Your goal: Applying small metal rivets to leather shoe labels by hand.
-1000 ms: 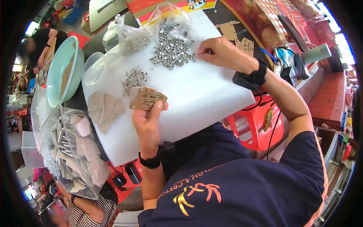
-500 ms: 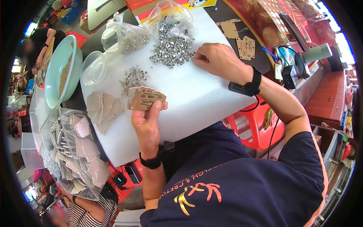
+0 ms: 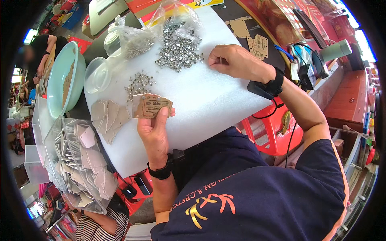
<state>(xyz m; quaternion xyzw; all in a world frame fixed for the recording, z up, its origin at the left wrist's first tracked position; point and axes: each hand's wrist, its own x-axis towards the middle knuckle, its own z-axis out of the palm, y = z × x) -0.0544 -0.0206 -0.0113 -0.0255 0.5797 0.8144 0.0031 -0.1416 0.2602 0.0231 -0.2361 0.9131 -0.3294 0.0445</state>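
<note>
My left hand [image 3: 155, 127] is closed on a small stack of brown printed cards [image 3: 152, 105] with scalloped edges, the thumb flat on top. Small bright studs show at the corners of the top card. Just beyond it lies a small heap of metal studs [image 3: 139, 84]. My right hand [image 3: 233, 62] hovers or rests over the white foam sheet [image 3: 201, 104], thumb and fingertips pinched together. What they hold, if anything, is too small to make out. Left of those fingertips a larger pile of silver studs [image 3: 177, 54] spills from a clear plastic bag [image 3: 192, 24].
Blank card pieces [image 3: 108, 116] lie at the sheet's left, beside a clear bin [image 3: 80, 160] full of more. Nearby are a pale green basin [image 3: 66, 80], a clear round tub [image 3: 97, 75] and another bag [image 3: 136, 42]. Printed cards [image 3: 258, 46] lie far right. Other people sit at left.
My right hand has drawn slightly away from the large stud pile, its fingertips still together. My left hand keeps hold of the cards, which are turned a little. The whole view has shifted slightly.
</note>
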